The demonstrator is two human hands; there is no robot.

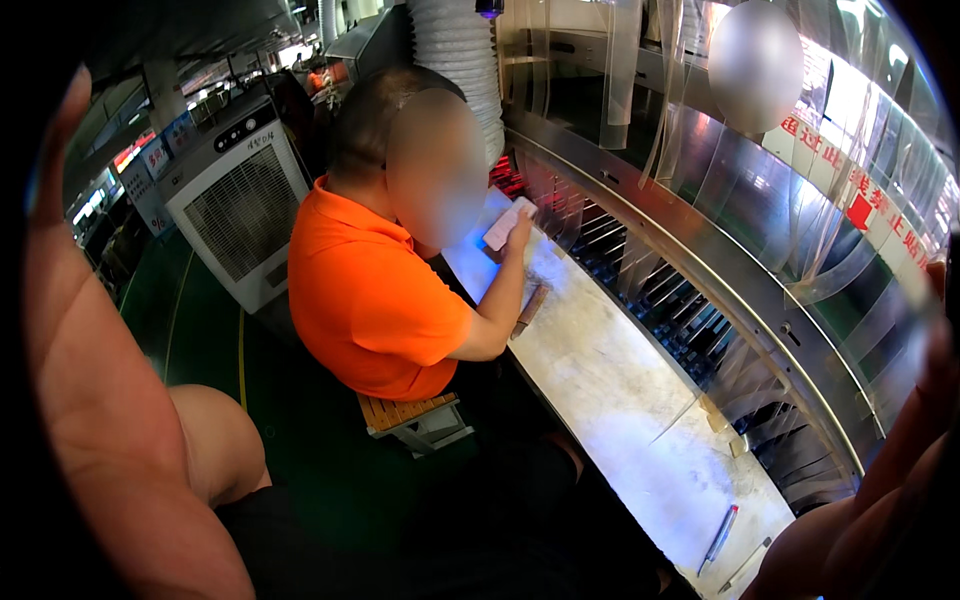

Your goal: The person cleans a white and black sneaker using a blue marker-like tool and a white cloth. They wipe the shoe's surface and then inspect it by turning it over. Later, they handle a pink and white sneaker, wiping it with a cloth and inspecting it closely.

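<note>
My left hand (95,400) is raised close to the camera along the left edge, its palm large in view. One finger stretches upward, and the other fingers are largely cut off. At the right edge my right hand (890,490) is also raised close, with fingers extended upward, partly dark and blurred. Neither hand shows anything in it. Nearest to the right hand, on the long pale worktable (630,400), lie a blue pen with a red end (718,540) and a thin pale stick-like tool (745,565).
A co-worker in an orange shirt (370,290) sits on a slatted stool (405,412), holding a pale pinkish block (509,224). A brown bar-shaped piece (528,312) lies by that arm. Beyond the table runs a metal machine (700,265) with clear strip curtains. An air cooler (240,205) stands left.
</note>
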